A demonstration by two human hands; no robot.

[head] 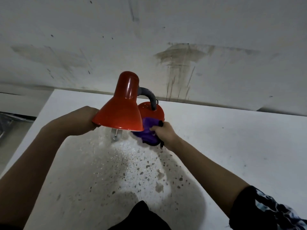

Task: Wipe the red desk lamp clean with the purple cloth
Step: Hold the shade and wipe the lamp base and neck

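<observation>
Looking down on a red desk lamp [126, 103] standing near the back of a white table [232, 146], close to a grubby grey wall [149, 30]. Holding the cone shade [118, 115] at its lower left rim with the left grip [83, 120], closed on the edge, with the open mouth facing down and toward the camera. Clutching a bunched purple cloth [146, 131] in the right grip [163, 133], closed tight round the fabric, thumb on top. Pressing that cloth against the front edge of the round base [151, 111], just right of the shade and below the bent grey neck [150, 97]. Glimpsing something pale and metallic [116, 135] under the shade, possibly a clip or only a glint, too blurred to tell. Also in view: a worn, speckled patch [132, 166] on the table before the lamp, a patterned dark sleeve [274, 211] on the right arm, brown streaks [179, 63] down the wall behind.
</observation>
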